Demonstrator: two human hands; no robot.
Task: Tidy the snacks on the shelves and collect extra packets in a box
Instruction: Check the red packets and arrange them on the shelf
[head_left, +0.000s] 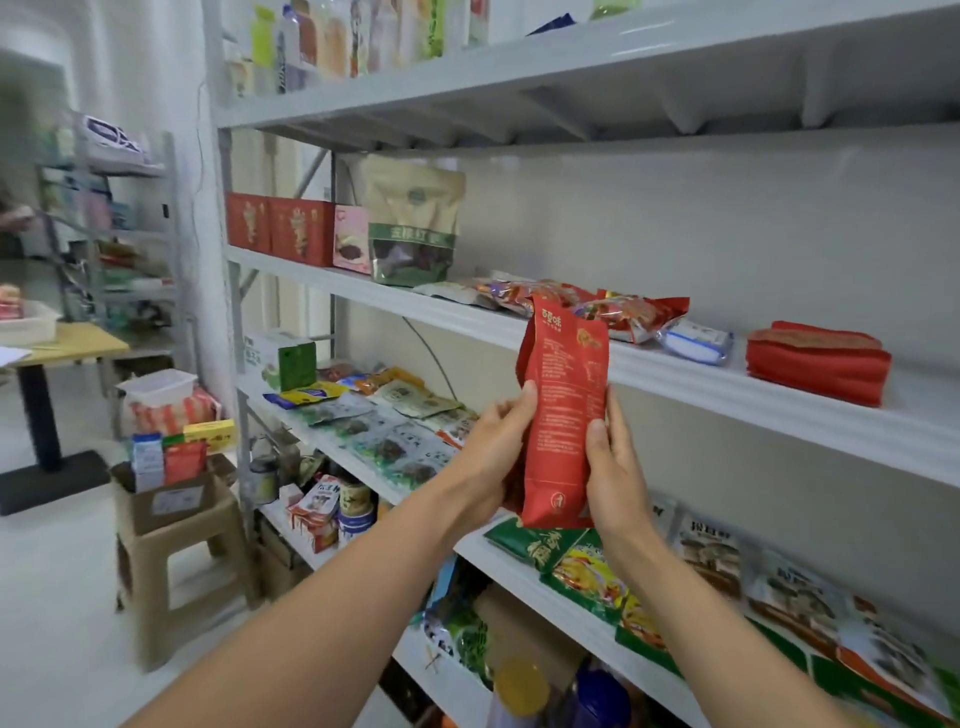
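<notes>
I hold a tall red snack packet (563, 415) upright in front of the white shelf unit (727, 384). My left hand (496, 447) grips its left edge and my right hand (613, 462) grips its right edge. Behind the packet's top, loose red and clear packets (623, 312) lie flat on the middle shelf, and a stack of flat red packets (818, 361) lies further right. A cardboard box (171, 499) with a few packets standing in it rests on a beige stool (176, 561) at the left.
Red boxes (280, 228) and a tall beige pouch (413, 228) stand at the shelf's left end. Green and mixed packets (587, 566) cover the lower shelves. Bottles (519, 691) stand at the bottom. A yellow table (72, 340) and another rack (130, 223) stand at the far left.
</notes>
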